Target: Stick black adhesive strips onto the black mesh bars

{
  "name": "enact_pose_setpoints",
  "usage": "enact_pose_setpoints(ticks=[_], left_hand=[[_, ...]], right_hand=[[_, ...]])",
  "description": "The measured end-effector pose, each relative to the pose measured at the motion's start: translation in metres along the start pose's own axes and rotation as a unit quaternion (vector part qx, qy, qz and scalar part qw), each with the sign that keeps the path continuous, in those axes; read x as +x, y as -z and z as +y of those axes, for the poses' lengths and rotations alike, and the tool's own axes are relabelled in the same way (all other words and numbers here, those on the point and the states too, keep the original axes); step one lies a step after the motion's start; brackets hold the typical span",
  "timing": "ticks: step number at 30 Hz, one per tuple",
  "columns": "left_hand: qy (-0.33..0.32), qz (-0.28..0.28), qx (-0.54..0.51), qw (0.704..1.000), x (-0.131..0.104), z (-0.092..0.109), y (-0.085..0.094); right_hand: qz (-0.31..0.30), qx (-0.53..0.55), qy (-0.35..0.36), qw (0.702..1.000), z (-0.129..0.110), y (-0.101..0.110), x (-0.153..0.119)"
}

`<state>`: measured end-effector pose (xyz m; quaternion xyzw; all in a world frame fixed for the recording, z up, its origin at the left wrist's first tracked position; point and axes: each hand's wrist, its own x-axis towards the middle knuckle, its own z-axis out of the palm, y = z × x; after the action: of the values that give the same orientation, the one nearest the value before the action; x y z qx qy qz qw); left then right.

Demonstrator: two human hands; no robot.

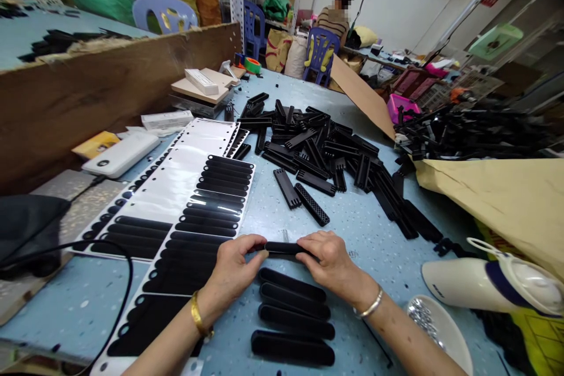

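Observation:
My left hand (238,261) pinches the left end of a narrow black plastic bar (284,248), and my right hand (328,258) grips its right end. The bar lies level between my fingertips, just above or on the blue table; which one I cannot tell. Below it several smooth black bars (293,348) lie in a rough column. Left of my left hand are white backing sheets (163,170) with rows of long black stickers (220,188). Beyond my hands a loose pile of black plastic bars (308,141) spreads out; one nearby bar (312,204) shows a honeycomb-like face.
A white bottle (458,285) lies at the right beside a bowl (458,335) of small metal parts. A white power bank (121,154) with a cable sits left, near a wooden partition (132,88). Cardboard (363,97) borders the pile; a person (335,20) sits farther back.

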<state>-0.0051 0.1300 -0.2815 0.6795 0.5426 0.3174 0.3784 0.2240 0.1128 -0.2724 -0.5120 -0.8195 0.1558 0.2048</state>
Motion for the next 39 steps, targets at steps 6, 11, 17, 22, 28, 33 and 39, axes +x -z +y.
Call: enact_pose_setpoints(ticks=[6, 11, 17, 22, 28, 33, 39], left_hand=[[0.017, 0.009, -0.012, 1.000, -0.0003, -0.0014, -0.0008], [0.019, 0.019, -0.026, 0.999, -0.0009, -0.0045, -0.0035], [0.009, 0.010, -0.023, 1.000, -0.0005, -0.0067, -0.0036], [0.012, 0.001, -0.030, 0.999, 0.0001, -0.0081, -0.0024], [0.029, -0.010, -0.040, 0.999, 0.0004, -0.0075, -0.0010], [0.026, -0.016, -0.033, 0.999, 0.0007, -0.0069, 0.0002], [0.025, -0.019, -0.035, 0.999, 0.0018, -0.0082, -0.0009]], right_hand=[[-0.008, -0.006, 0.003, 1.000, -0.0002, 0.0015, 0.0015], [-0.013, -0.005, 0.001, 1.000, 0.0004, 0.0002, 0.0021], [-0.023, -0.010, 0.001, 1.000, -0.0022, 0.0025, 0.0035], [-0.020, -0.004, -0.005, 1.000, -0.0024, 0.0039, 0.0020], [-0.013, 0.009, -0.007, 1.000, 0.0004, 0.0017, 0.0012], [-0.006, 0.015, -0.010, 1.000, 0.0018, 0.0000, 0.0004], [-0.006, 0.031, -0.012, 0.999, 0.0048, -0.0015, -0.0013]])
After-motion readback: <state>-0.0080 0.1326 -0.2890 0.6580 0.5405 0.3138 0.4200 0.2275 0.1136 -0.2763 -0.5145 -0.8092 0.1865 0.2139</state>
